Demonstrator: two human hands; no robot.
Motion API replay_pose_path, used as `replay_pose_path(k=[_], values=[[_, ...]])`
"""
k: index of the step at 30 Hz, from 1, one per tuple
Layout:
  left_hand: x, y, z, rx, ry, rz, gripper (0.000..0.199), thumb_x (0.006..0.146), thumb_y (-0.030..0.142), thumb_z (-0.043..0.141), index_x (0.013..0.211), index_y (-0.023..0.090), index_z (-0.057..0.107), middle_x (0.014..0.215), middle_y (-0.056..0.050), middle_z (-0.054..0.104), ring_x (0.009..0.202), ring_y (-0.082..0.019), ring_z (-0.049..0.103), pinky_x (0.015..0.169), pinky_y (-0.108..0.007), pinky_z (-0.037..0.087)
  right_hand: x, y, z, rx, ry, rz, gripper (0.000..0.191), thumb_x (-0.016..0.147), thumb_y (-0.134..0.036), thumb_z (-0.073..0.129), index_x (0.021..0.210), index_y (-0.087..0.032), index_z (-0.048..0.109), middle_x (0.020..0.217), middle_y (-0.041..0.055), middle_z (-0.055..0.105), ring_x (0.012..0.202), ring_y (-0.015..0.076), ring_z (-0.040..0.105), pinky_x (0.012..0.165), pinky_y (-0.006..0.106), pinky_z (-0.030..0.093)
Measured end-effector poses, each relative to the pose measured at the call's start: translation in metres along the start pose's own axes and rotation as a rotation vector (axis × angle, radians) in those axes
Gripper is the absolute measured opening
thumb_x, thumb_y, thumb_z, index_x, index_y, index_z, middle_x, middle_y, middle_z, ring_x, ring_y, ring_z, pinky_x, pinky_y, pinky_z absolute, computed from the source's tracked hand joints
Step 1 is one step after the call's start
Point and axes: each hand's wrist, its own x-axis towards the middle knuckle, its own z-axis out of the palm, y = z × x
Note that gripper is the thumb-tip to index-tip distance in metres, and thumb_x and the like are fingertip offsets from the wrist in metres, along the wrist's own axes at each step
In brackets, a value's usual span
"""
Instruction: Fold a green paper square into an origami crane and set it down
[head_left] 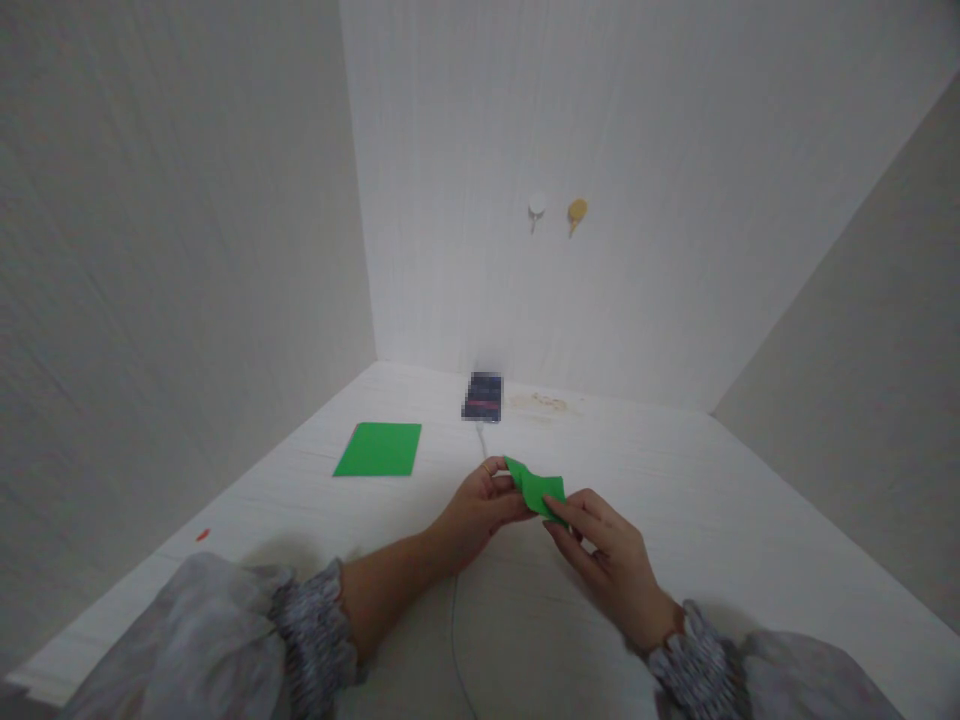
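Observation:
A small folded piece of green paper point(537, 488) is held above the white table between both hands. My left hand point(484, 510) grips its left side, with the fingers partly behind the paper. At the right end of the paper, my right hand point(600, 540) pinches it between thumb and fingers. Flat on the table to the left lies a square of green paper point(380, 449), apart from both hands.
A dark phone-like device point(484, 397) stands near the back wall, with a thin cable point(454, 630) running toward the front under my left arm. A red scrap point(202, 535) lies far left. Two hooks, white point(536, 209) and yellow point(577, 211), are on the back wall.

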Motion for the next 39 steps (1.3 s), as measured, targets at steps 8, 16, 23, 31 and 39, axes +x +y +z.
replay_pose_path(k=[8,16,23,31,39], values=[[0.000,0.001,0.001,0.089,0.017,-0.059,0.027,0.068,0.027,0.064,0.086,0.013,0.049,0.074,-0.004,0.061,0.064,-0.013,0.058,0.061,-0.029,0.048,-0.002,-0.007,0.001,-0.038,-0.081,0.095,0.015,0.083,-0.020,0.046,0.084,-0.017,0.061,0.064,0.0031,0.054,0.056,0.0126,0.051,0.049,0.023,0.041],[0.001,-0.003,-0.004,0.205,-0.015,-0.024,0.042,0.055,0.023,0.073,0.087,0.016,0.046,0.074,-0.002,0.063,0.062,-0.015,0.060,0.058,-0.029,0.048,-0.001,-0.001,0.008,0.312,0.007,0.478,0.013,0.080,-0.028,0.051,0.088,-0.021,0.044,0.056,-0.0052,0.049,0.043,0.0094,0.049,0.038,0.018,0.039],[0.002,-0.006,-0.005,0.286,0.024,-0.026,0.037,0.055,0.024,0.072,0.082,0.015,0.049,0.072,-0.001,0.060,0.060,-0.015,0.059,0.054,-0.029,0.049,-0.001,0.008,0.015,0.572,0.034,0.545,0.023,0.075,-0.028,0.057,0.093,-0.021,0.046,0.059,-0.0058,0.047,0.050,0.0098,0.050,0.047,0.022,0.045],[0.005,-0.009,-0.013,0.592,0.090,-0.086,0.031,0.058,0.018,0.066,0.085,0.013,0.052,0.065,-0.001,0.059,0.055,-0.011,0.055,0.051,-0.022,0.043,0.001,0.020,0.019,0.620,-0.012,0.702,0.016,0.063,-0.022,0.064,0.074,-0.017,0.052,0.058,-0.0047,0.052,0.052,0.0096,0.050,0.049,0.021,0.040],[0.006,-0.009,-0.015,0.715,0.064,-0.099,0.029,0.058,0.009,0.058,0.084,0.016,0.048,0.074,-0.001,0.058,0.052,-0.008,0.052,0.046,-0.017,0.037,0.006,0.020,0.019,0.579,-0.079,0.748,0.016,0.060,-0.018,0.061,0.075,-0.016,0.056,0.056,-0.0042,0.053,0.050,0.0104,0.049,0.048,0.023,0.038]])
